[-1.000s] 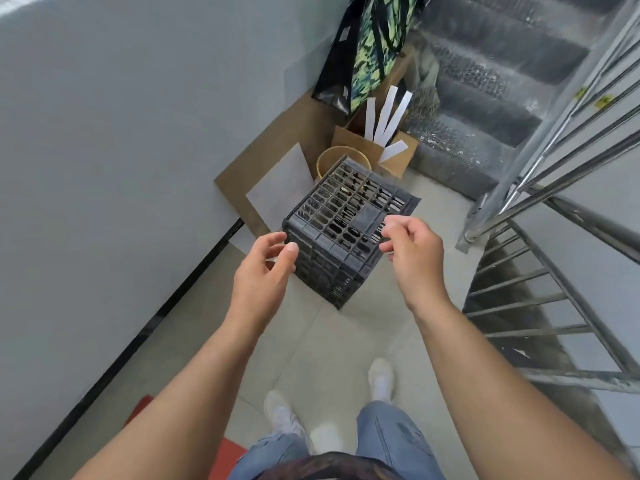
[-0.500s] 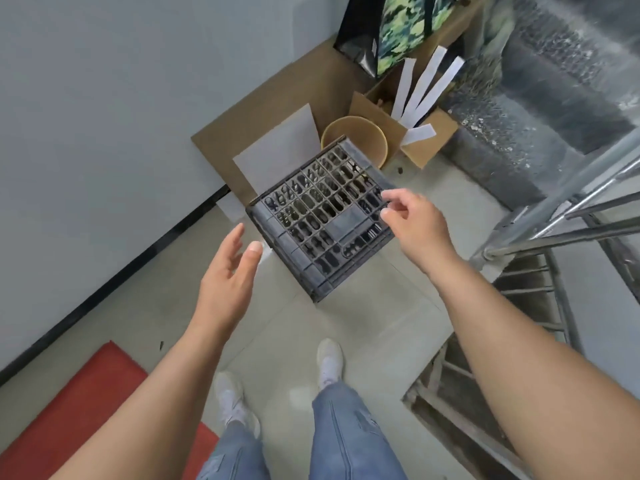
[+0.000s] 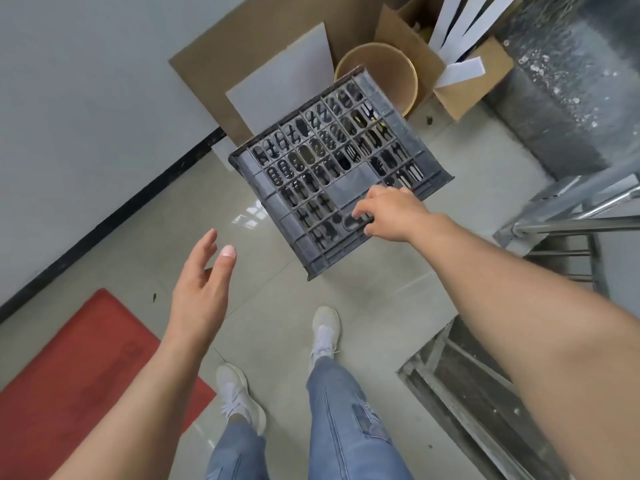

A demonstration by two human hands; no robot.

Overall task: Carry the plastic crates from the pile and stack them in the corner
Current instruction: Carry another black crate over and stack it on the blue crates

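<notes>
1. Red mat at lower left on the pale tiled floor; a black skirting strip runs along the foot of the grey wall.
2. Left hand raised over the floor, just left of the crate and apart from it; fingers straight, thumb out, palm turned toward the crate; holds nothing.
3. Flat cardboard sheet leans on the wall behind; a pale grey board rests in front of it.
4. Black plastic crate stands upside down on the floor by the wall, slotted grid base uppermost, one corner pointing toward the person's white shoes; whether more crates sit beneath it, cannot tell.
5. Right hand rests on the crate's near-right edge; fingers curled, fingertips hooked into a slot of the grid; grasping the crate.
6. Tan round tub just behind the crate, partly hidden by it; an open cardboard box holding white strips beside the tub.
7. Metal stair railing at far right.
</notes>
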